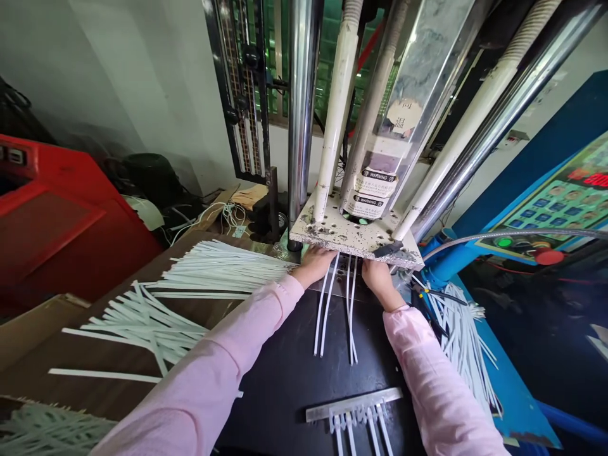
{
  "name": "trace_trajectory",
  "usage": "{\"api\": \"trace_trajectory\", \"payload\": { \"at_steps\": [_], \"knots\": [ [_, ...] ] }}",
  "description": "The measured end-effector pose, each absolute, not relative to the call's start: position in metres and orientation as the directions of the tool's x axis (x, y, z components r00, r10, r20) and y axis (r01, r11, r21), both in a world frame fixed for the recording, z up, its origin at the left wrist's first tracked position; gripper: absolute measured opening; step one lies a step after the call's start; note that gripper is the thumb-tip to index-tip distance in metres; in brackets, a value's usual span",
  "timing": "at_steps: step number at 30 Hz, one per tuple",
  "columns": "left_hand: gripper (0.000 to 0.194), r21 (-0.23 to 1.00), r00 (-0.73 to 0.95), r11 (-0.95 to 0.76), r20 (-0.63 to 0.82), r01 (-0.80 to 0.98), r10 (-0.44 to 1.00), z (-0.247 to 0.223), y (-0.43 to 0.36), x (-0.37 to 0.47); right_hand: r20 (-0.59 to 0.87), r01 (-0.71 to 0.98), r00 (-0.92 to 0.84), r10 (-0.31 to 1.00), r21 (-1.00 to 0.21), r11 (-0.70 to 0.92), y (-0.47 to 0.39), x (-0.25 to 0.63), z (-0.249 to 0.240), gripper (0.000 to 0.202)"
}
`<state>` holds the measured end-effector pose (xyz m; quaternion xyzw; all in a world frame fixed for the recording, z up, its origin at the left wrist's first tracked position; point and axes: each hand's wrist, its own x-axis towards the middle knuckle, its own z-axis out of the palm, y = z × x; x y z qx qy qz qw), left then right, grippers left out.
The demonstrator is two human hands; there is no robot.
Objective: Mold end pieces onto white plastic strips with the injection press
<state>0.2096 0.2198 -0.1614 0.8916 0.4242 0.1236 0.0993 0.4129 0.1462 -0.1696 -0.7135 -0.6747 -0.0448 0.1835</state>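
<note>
1. While both arms in pink sleeves reach forward toward 12 o'clock, the left hand (314, 265) and the right hand (377, 277) sit at the near edge of a speckled white plate (332, 235) that carries the columns of a vertical press.
2. Fingers of both hands go under that plate, so I cannot tell whether they are spread, narrow or closed on anything.
3. Between the hands, four thin white strips (338, 310) run out from beneath the plate toward 6 o'clock, lying on the dark machine table (285, 380); they form two pairs, the left pair just beside the left hand, the right pair just beside the right hand.
4. Whether the hands actually touch the strips is hidden by the plate.
5. At 6 o'clock on the table lies a grey metal bar (354, 405) with several short white pieces hanging from it.
6. At 9 o'clock, a loose heap of white strips (156, 316) spreads across brown cardboard (109, 354).
7. At 3 o'clock, another bunch of white strips (463, 335) hangs over the blue machine frame (513, 392).
8. At 2 o'clock stands a control panel (560, 209) with a red knob and a green button.
9. At 10 o'clock stands a red cabinet (57, 209).
</note>
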Motion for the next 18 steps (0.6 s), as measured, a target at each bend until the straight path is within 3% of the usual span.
{"api": "trace_trajectory", "payload": {
  "at_steps": [4,18],
  "knots": [
    [0.049,0.262,0.625,-0.645,0.166,0.718,0.763,-0.16,0.207,0.211,0.263,0.982,0.025,0.964,-0.186,0.026,0.138,0.406,-0.169,0.056],
    [0.034,0.291,0.589,-0.597,0.125,0.748,0.799,-0.166,0.227,0.24,0.269,0.984,0.072,0.96,-0.174,-0.025,0.172,0.39,-0.162,0.059]
  ]
}}
